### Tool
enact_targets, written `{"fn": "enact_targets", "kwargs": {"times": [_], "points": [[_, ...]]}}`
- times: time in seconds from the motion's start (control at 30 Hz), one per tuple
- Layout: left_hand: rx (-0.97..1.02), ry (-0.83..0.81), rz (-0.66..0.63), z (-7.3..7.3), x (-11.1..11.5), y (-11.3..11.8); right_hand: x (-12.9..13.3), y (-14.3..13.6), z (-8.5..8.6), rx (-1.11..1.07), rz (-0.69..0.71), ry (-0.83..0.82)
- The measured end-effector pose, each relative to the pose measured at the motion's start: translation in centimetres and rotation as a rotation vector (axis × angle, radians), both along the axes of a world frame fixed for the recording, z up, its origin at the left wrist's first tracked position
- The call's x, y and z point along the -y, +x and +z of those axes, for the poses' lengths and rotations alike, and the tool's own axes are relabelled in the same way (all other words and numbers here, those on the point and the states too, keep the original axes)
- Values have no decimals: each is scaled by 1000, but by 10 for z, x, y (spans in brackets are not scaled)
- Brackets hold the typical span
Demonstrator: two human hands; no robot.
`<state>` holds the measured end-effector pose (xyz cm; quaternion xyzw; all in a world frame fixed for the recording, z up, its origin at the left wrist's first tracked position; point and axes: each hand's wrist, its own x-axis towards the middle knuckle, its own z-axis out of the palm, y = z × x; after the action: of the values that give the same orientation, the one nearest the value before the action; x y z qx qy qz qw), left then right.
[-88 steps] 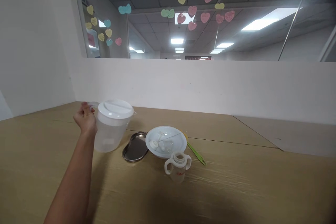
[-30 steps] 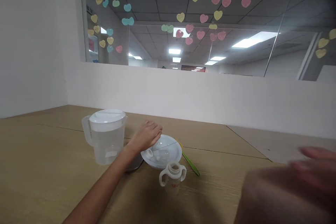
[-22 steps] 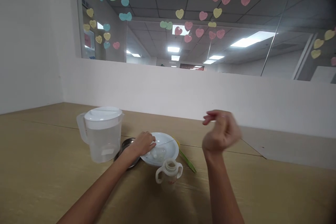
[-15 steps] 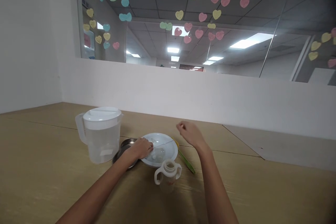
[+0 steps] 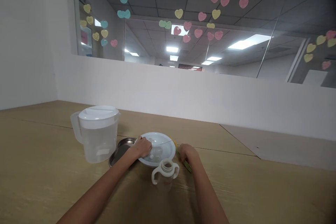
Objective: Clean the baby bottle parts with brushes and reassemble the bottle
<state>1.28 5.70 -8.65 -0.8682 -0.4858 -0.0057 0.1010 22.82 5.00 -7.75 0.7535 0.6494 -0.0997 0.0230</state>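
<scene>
My left hand [image 5: 143, 146] lies over the left rim of a white dish [image 5: 168, 154], its fingers curled inward; whatever they hold is hidden. Small clear and white parts [image 5: 155, 154] lie in the dish beside those fingertips. To the right of the dish, my right hand [image 5: 189, 153] is lowered over a slim green handle [image 5: 187, 166] with a yellow end. Its fingers are bent close to the handle, but blur hides whether they grip it. In front of the dish stands a lidless, two-handled bottle [image 5: 165, 174], upright, with neither hand on it.
A lidded, translucent pitcher [image 5: 98, 140] with liquid inside stands at the left. Between it and the dish lies a round metal tray [image 5: 118, 152], partly behind my left forearm. A white wall [image 5: 168, 91] with a window above it rises behind the table [image 5: 249, 182].
My right hand has come down and slightly toward me, from above the table to the green handle. My left hand stays at the dish rim. The view has shifted slightly.
</scene>
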Motion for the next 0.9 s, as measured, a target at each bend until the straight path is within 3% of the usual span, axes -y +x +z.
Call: {"fn": "enact_targets", "kwargs": {"times": [0.1,0.2,0.4,0.5,0.67,0.9], "points": [[21,11,-1,5,1,-1,3,2,3,2,20,-104],[50,23,-15,17,5,0,10,9,19,10,23,-120],[176,72,-68,46,20,5,45,30,65,10,11,69],[367,135,-111,56,28,10,67,23,84,1,111,240],[749,211,-160,68,37,15,100,-14,104,-1,374,290],[1202,225,-100,76,40,10,123,-30,114,58,370,331]]}}
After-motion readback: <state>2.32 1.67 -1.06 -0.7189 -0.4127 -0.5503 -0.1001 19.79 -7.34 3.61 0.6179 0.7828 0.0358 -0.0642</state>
